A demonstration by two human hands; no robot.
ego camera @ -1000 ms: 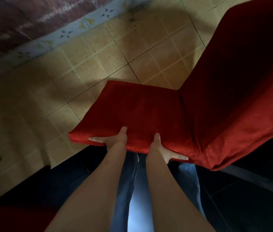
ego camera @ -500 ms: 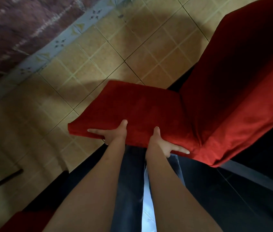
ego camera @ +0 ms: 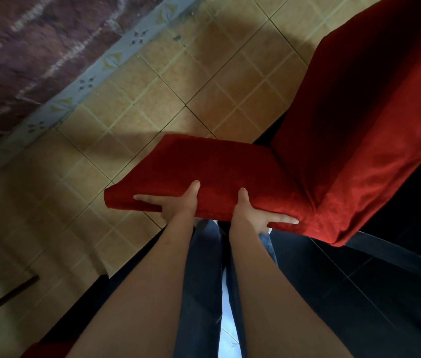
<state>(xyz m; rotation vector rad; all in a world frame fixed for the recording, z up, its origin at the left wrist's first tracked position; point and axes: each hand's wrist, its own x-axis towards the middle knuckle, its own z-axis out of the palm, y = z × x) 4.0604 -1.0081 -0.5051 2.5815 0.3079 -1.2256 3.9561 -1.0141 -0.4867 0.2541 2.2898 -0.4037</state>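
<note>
Upper left of the frame: a dark reddish wall (ego camera: 36, 47), blurred, bordered below by a pale patterned tile strip (ego camera: 88, 81). A tan tiled floor (ego camera: 152, 94) fills the centre left. A dark rod (ego camera: 5, 298) lies on it at the lower left edge.

Centre: the left hand (ego camera: 175, 205) grips the near edge of the red cushion (ego camera: 217, 166). The thumb lies on the top face and the index finger is stretched leftward along the edge. The remaining fingers are hidden beneath.

The cushion's flat section is held above the floor at frame centre. The right hand (ego camera: 252, 215) grips the same edge just beside the left hand, with the thumb on top and the index finger extended rightward. Its other fingers are out of sight below.

Right: the cushion bends upward into a raised section (ego camera: 359, 125) reaching the upper right corner. Lower centre: blue jeans (ego camera: 201, 280) between the forearms. Lower right: black floor tiles (ego camera: 385, 293).
</note>
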